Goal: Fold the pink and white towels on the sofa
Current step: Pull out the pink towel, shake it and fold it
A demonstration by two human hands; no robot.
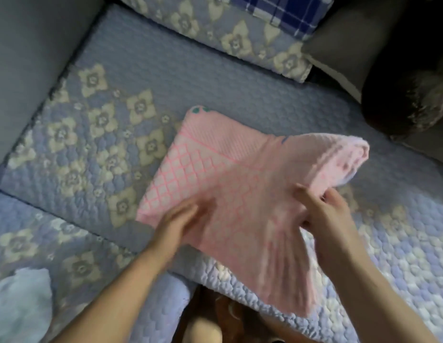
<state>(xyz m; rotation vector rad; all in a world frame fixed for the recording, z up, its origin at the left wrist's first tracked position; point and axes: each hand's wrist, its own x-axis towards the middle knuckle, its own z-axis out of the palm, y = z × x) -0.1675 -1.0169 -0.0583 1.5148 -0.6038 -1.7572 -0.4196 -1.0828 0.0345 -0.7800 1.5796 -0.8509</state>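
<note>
Quilted blue sofa cover carries everything: a white towel waits crumpled at far left, unfolded I judge; left hand presses flat on the half-folded pink towel; right hand pinches its lifted fold.

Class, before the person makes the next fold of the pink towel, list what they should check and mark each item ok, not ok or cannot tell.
1. Right hand grips the lifted part of the pink towel: ok.
2. Left hand lies flat on the towel, steadying it: ok.
3. Far part of the towel lies flat on the quilted sofa cover: ok.
4. Near edge fully on the seat: not ok, it hangs over the front.
5. Edges of the lifted part lined up: cannot tell, blurred.
6. White towel within reach at the lower left: ok, though still unfolded.
</note>
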